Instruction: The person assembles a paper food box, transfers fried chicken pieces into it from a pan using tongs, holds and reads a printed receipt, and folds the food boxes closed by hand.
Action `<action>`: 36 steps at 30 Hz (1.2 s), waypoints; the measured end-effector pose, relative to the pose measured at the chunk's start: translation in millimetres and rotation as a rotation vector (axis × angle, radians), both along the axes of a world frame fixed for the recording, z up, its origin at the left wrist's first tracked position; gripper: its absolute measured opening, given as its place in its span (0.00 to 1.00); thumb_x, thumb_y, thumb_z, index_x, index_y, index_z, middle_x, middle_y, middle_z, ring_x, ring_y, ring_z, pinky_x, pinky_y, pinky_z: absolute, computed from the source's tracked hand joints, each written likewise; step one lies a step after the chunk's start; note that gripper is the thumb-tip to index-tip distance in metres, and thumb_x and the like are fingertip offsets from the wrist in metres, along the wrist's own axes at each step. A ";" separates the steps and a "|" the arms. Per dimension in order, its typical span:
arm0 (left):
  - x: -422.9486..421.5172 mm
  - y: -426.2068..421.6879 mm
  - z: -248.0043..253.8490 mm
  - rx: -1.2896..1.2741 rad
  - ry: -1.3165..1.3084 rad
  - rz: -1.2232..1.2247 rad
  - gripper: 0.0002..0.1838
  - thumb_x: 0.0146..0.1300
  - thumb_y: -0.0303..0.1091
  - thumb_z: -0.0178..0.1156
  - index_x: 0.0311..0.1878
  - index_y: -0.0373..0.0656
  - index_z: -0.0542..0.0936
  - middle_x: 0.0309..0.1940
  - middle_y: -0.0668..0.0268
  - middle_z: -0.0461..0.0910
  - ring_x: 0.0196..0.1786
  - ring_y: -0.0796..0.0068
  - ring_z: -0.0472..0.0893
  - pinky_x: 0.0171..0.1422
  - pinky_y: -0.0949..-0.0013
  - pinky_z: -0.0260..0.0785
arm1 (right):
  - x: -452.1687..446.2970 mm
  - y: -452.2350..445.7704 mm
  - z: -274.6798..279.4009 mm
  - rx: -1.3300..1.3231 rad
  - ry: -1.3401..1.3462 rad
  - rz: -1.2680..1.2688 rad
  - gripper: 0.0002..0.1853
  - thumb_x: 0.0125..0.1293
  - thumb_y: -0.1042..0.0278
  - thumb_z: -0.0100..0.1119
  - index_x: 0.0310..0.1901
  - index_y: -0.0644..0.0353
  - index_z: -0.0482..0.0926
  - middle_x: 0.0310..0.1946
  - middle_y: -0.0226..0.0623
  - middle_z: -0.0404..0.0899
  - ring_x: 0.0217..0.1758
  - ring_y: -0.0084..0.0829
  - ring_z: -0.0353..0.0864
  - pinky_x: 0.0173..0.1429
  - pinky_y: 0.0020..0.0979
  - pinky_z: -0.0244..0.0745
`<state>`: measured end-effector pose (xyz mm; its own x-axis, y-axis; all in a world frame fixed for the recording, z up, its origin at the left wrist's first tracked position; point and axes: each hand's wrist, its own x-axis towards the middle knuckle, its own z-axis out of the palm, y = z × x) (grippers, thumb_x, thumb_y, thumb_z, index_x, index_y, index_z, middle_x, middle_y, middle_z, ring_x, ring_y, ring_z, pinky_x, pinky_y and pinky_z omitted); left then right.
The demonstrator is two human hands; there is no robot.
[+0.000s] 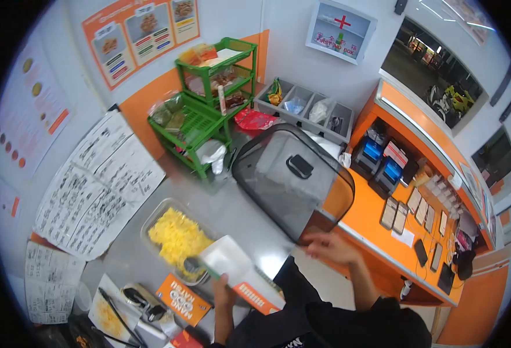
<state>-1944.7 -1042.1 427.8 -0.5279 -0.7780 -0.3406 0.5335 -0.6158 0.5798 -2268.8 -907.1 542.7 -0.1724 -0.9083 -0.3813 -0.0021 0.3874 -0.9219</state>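
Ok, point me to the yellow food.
In the head view, the yellow food is left of centre, in a clear tub on the metal counter, beside the white box in the left hand.

Box in left fingers, yellow food nearby

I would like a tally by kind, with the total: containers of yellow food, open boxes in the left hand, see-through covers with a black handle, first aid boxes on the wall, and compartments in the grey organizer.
Food container: 1
Open box: 1
See-through cover: 1
First aid box: 1
Grey compartments: 4
Total: 8
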 end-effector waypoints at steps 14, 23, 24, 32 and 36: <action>-121.6 -21.8 41.8 0.000 -0.340 0.593 0.40 0.66 0.64 0.45 0.72 0.44 0.58 0.67 0.59 0.64 0.70 0.58 0.63 0.71 0.53 0.56 | -397.6 -441.8 -10.0 -0.518 0.971 -0.067 0.16 0.67 0.65 0.53 0.50 0.67 0.78 0.43 0.49 0.83 0.44 0.46 0.83 0.49 0.42 0.77; -129.1 -0.2 43.0 0.069 -0.426 0.834 0.34 0.70 0.58 0.47 0.68 0.41 0.64 0.62 0.59 0.71 0.63 0.59 0.70 0.70 0.57 0.60 | -442.5 -578.9 -118.8 0.125 1.368 0.175 0.13 0.66 0.63 0.52 0.44 0.57 0.84 0.49 0.44 0.83 0.54 0.40 0.83 0.56 0.39 0.77; -132.3 3.3 46.3 0.082 -0.424 0.857 0.33 0.71 0.57 0.48 0.68 0.40 0.64 0.61 0.59 0.72 0.63 0.60 0.71 0.70 0.57 0.60 | -433.0 -579.5 -111.7 0.146 1.403 0.215 0.13 0.66 0.63 0.51 0.44 0.56 0.84 0.49 0.44 0.83 0.54 0.39 0.83 0.56 0.40 0.77; -150.4 4.7 57.3 0.101 -0.437 0.802 0.37 0.68 0.60 0.47 0.71 0.44 0.59 0.64 0.60 0.67 0.65 0.60 0.68 0.69 0.54 0.61 | -432.8 -598.8 -128.2 0.000 1.630 0.345 0.10 0.63 0.66 0.54 0.42 0.58 0.83 0.47 0.43 0.83 0.49 0.40 0.84 0.56 0.42 0.78; -145.7 24.4 45.6 0.044 -0.419 0.850 0.39 0.66 0.63 0.45 0.71 0.45 0.59 0.65 0.60 0.67 0.66 0.58 0.68 0.69 0.51 0.61 | -447.6 -602.4 -136.6 0.026 1.540 0.305 0.18 0.58 0.52 0.64 0.43 0.55 0.82 0.43 0.41 0.84 0.48 0.42 0.84 0.56 0.42 0.75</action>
<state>-2090.4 -1017.7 473.4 0.3817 -0.8275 -0.4117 0.5669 -0.1423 0.8114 -2716.4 -1509.6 406.1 -0.2134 -0.9764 -0.0342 -0.9762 0.2118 0.0469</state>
